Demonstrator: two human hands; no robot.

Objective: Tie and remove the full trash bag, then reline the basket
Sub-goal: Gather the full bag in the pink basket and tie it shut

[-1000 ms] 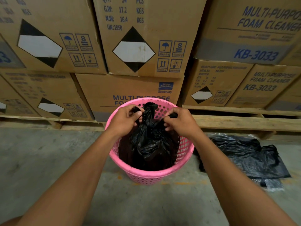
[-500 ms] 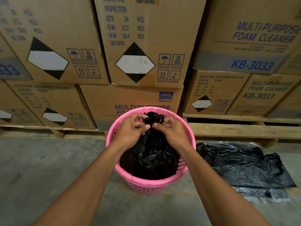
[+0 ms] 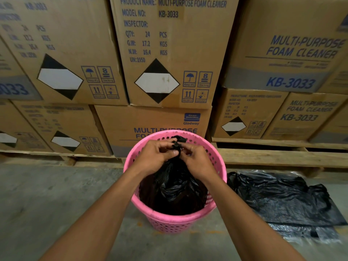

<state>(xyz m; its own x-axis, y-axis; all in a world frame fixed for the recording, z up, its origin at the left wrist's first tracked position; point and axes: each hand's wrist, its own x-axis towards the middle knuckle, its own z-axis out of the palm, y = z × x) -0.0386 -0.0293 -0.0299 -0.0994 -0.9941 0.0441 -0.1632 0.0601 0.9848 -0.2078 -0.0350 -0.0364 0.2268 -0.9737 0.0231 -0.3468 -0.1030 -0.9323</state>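
Knotting stage | your left hand (image 3: 157, 157) and right hand (image 3: 195, 160) pinch trash bag (image 3: 175, 187) neck inside basket (image 3: 169, 221) | removal, relining remain

bag (image 3: 175, 187) bottom: hidden in basket (image 3: 175, 221) | knot: behind fingers (image 3: 170, 152)

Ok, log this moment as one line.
step: tying bag | left hand: on neck | right hand: on neck | trash bag: inside pink basket | spare bags: floor, right
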